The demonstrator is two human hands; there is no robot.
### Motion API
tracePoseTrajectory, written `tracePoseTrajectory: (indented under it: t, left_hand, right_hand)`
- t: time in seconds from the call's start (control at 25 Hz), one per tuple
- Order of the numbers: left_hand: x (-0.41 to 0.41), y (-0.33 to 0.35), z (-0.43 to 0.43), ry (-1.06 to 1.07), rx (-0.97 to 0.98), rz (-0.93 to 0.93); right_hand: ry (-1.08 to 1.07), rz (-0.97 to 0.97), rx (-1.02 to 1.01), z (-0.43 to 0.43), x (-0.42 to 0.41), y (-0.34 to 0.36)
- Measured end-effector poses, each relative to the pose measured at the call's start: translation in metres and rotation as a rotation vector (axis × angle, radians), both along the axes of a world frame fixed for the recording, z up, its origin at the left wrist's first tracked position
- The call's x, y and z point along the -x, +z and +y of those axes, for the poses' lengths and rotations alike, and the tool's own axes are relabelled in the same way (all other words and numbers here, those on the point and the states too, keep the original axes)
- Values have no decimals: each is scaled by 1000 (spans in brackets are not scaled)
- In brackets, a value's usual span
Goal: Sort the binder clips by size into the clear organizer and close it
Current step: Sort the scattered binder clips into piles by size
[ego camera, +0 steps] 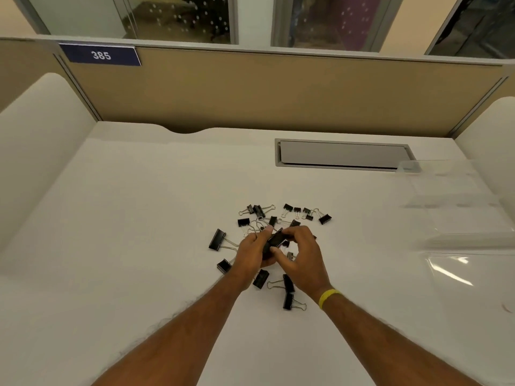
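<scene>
Sorting looks barely begun. Nearly all the binder clips [324,219] lie loose on the white bench [139,218], black ones of several sizes jumbled in one scatter just in front of the person. Both hands meet over the middle of that scatter on one large binder clip [275,240], lifted a little off the pile. The left hand [252,253] has its fingers curled round the clip's near end with the thumb on top, and the right hand [302,257], with a yellow wristband [328,298] at the wrist, pinches the other end between thumb and fingers. The clear organizer [459,207] sits well apart at the right edge of the bench, blurred and see-through. No clips show inside it, and its compartments and the position of its lid are too faint to make out. By this view, every size remains to be sorted, and the closing comes after that.
</scene>
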State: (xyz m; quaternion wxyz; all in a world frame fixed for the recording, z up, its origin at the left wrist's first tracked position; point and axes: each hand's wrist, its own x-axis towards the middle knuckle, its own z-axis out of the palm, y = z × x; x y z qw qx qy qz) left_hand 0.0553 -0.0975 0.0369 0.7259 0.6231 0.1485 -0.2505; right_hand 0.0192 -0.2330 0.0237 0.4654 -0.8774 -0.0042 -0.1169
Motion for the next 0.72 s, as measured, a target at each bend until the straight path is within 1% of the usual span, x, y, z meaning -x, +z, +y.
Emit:
tracePoseTrajectory:
  t: [0.08, 0.16, 0.24, 0.36, 0.44, 0.6, 0.72]
  left_hand:
    - [0, -2, 7, 4, 27, -8]
    - [-2, -4, 16, 6, 30, -25]
    - [-5, -8, 26, 13, 4, -50]
    - [-13, -3, 42, 1, -80, -140]
    - [-28, -1, 53, 8, -158, -171]
    - [-75, -6, 81, -15, -250, -165]
    - [-112, -9, 93, -3, -261, -163]
  right_hand:
    - [40, -8, 46, 12, -1, 0]
    - [48, 2, 50, 24, -3, -1]
    - [55, 26, 42, 36, -7, -1]
    - [91, 49, 42, 52, -18, -2]
    - [101, 63, 32, 63, -33, -1]
    - [117, 92, 4, 85, -77, 1]
    - [74, 129, -25, 101, -116, -3]
